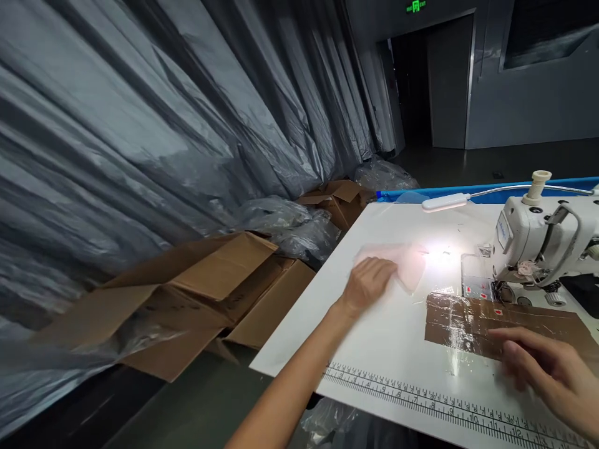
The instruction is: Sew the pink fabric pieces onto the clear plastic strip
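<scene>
My left hand (pixel 369 284) is over the middle of the white table with its fingers closed on a thin, see-through pinkish sheet (pixel 412 268). The sheet is blurred, and I cannot make out its material. At the lower right, my right hand (pixel 550 371) is open, holding nothing, its index finger stretched toward a brown taped strip (pixel 458 324). Whether that fingertip touches the strip I cannot tell. A white sewing machine (pixel 528 237) stands beyond the right hand, its needle area just behind the strip. Small red marks show near the machine's foot.
A lamp (pixel 447 201) on a bendable stem lights the white table (pixel 337 312), which has a printed ruler (pixel 412 399) along its front edge. Left of it lie open cardboard boxes (pixel 224 268) and clear plastic bags (pixel 294 224) beside a silvery curtain (pixel 163 112).
</scene>
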Action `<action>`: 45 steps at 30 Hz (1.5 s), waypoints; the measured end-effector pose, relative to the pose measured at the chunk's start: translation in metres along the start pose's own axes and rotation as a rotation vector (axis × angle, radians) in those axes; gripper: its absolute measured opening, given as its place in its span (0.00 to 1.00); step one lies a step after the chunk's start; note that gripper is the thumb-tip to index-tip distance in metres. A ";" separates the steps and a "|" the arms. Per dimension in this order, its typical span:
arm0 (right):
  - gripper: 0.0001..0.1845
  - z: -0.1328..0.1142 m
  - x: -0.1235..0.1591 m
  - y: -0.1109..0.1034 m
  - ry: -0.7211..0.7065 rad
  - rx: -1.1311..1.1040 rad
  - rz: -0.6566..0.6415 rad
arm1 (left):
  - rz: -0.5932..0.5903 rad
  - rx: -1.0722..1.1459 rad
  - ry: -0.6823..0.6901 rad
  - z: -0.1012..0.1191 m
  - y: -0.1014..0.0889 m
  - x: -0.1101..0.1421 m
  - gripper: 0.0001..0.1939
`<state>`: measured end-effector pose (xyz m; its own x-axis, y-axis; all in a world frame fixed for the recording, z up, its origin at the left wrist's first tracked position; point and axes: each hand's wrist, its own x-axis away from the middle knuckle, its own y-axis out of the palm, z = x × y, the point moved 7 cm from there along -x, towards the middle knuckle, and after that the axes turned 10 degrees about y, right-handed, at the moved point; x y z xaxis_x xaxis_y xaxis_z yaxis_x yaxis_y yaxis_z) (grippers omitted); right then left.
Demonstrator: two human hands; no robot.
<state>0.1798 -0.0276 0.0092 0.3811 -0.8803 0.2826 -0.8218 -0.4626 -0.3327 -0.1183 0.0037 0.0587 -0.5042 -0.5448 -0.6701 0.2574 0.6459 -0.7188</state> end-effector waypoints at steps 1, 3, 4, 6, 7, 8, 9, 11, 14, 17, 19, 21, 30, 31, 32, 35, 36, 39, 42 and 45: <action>0.35 -0.002 -0.006 0.014 0.089 -0.107 -0.163 | -0.004 0.028 0.083 0.020 0.000 -0.008 0.12; 0.39 -0.003 -0.016 0.029 0.239 -0.345 -0.298 | 0.031 0.064 0.363 0.074 -0.004 -0.021 0.11; 0.39 -0.002 -0.021 0.033 0.300 -0.452 -0.311 | 0.043 0.071 0.485 0.100 -0.005 -0.025 0.10; 0.35 0.001 -0.029 0.038 0.346 -0.597 -0.322 | 0.085 0.161 0.603 0.143 -0.011 -0.032 0.07; 0.31 0.003 -0.031 0.039 0.338 -0.623 -0.321 | 0.100 0.227 0.636 0.160 -0.013 -0.034 0.06; 0.27 0.004 -0.033 0.039 0.330 -0.625 -0.313 | 0.109 0.308 0.670 0.175 -0.016 -0.036 0.05; 0.23 0.006 -0.034 0.038 0.318 -0.605 -0.305 | 0.118 0.405 0.677 0.184 -0.019 -0.039 0.06; 0.17 0.007 -0.032 0.035 0.276 -0.519 -0.287 | 0.112 0.603 0.617 0.188 -0.022 -0.048 0.12; 0.07 -0.003 -0.020 0.033 0.170 -0.322 -0.379 | 0.006 0.784 0.434 0.172 -0.012 -0.065 0.20; 0.10 -0.010 -0.003 0.036 0.193 -0.128 -0.611 | -0.173 0.854 0.356 0.159 0.008 -0.071 0.25; 0.13 -0.010 0.004 0.030 0.232 -0.044 -0.713 | -0.256 0.909 0.337 0.156 0.022 -0.069 0.25; 0.13 -0.007 0.002 0.018 0.259 -0.023 -0.748 | -0.270 0.933 0.302 0.153 0.032 -0.066 0.23; 0.03 0.019 -0.053 -0.059 0.337 -0.139 -0.080 | -0.281 0.416 0.190 0.103 0.073 -0.078 0.15; 0.03 0.019 -0.055 -0.060 0.328 -0.139 -0.058 | -0.300 0.395 0.208 0.100 0.080 -0.083 0.15; 0.04 0.019 -0.056 -0.060 0.318 -0.138 -0.047 | -0.332 0.393 0.226 0.098 0.087 -0.087 0.15; 0.10 0.019 -0.057 -0.063 0.255 -0.105 -0.008 | -0.442 0.418 0.253 0.096 0.109 -0.097 0.15; 0.12 0.019 -0.056 -0.066 0.226 -0.059 0.022 | -0.467 0.421 0.253 0.096 0.113 -0.099 0.15; 0.21 0.013 -0.049 -0.076 0.172 0.162 0.113 | -0.447 0.402 0.253 0.096 0.114 -0.103 0.16; 0.27 0.005 -0.042 -0.075 0.139 0.289 0.068 | -0.301 0.465 0.305 0.101 0.094 -0.100 0.15; 0.22 -0.001 -0.038 -0.072 0.078 0.354 0.046 | -0.242 0.633 0.446 0.118 0.071 -0.087 0.13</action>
<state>0.2239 0.0397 0.0236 0.3026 -0.8964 0.3238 -0.6341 -0.4430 -0.6337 0.0412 0.0344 0.0440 -0.8525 -0.2797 -0.4416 0.4493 0.0398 -0.8925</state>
